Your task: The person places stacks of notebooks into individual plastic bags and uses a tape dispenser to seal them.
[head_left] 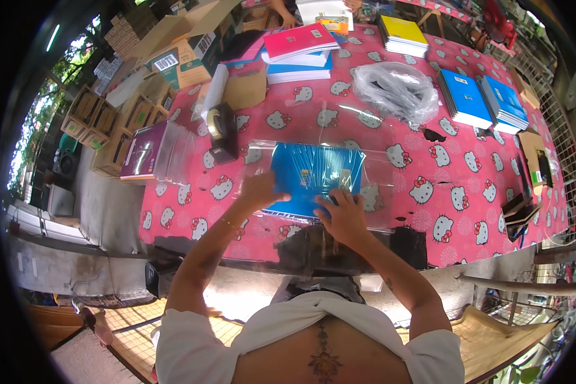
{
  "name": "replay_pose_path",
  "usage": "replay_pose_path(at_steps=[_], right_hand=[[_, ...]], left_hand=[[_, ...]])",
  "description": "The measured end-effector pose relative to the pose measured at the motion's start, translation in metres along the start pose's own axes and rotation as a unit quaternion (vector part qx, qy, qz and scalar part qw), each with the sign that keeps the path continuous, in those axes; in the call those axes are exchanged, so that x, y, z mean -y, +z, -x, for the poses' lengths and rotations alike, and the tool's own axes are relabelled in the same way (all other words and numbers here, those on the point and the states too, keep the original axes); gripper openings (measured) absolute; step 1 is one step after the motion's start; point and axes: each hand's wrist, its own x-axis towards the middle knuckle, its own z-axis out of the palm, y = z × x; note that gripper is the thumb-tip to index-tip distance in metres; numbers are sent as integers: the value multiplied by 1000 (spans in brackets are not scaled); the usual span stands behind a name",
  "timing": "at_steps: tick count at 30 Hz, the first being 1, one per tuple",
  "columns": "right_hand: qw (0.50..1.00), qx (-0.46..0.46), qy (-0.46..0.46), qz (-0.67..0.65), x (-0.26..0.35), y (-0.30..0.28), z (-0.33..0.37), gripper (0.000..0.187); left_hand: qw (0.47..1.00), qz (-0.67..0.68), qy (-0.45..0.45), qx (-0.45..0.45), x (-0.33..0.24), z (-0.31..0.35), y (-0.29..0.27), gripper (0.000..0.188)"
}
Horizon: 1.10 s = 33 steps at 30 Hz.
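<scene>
A blue notebook (301, 165) lies on the table in front of me, with a clear plastic sleeve (256, 152) over and around it. Glare streaks the film across the cover. My left hand (260, 191) grips the notebook's left edge, its thumb on top near the lower corner. Its other fingers are partly hidden. My right hand (344, 214) rests at the lower right of the notebook, fingers apart and touching the plastic.
A black tape dispenser (223, 133) and purple notebooks (141, 153) stand left. Behind are a pink notebook (301, 41), an open carton (185, 57) and a plastic bundle (395, 89). Blue stacks (464, 99) and a yellow-topped stack (403, 32) sit right. Another person's hand (287, 18) shows far back.
</scene>
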Motion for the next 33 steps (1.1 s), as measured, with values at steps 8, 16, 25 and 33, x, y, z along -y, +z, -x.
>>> replay_pose_path(at_steps=[8,16,25,33], right_hand=[[993,-115,-8,14,-110,35,-138,39],[922,260,153,-244,-108,-44,-118,39],[846,25,342,-408,-48,14,11,48],[970,163,89,-155,-4,-11,127,105]], left_hand=[[552,745,-375,11,-95,75,72,36],[629,670,-312,-242,-82,61,78,36],[855,491,-124,-111,26,-9,64,55],[913,397,68,-62,17,142,71,91]])
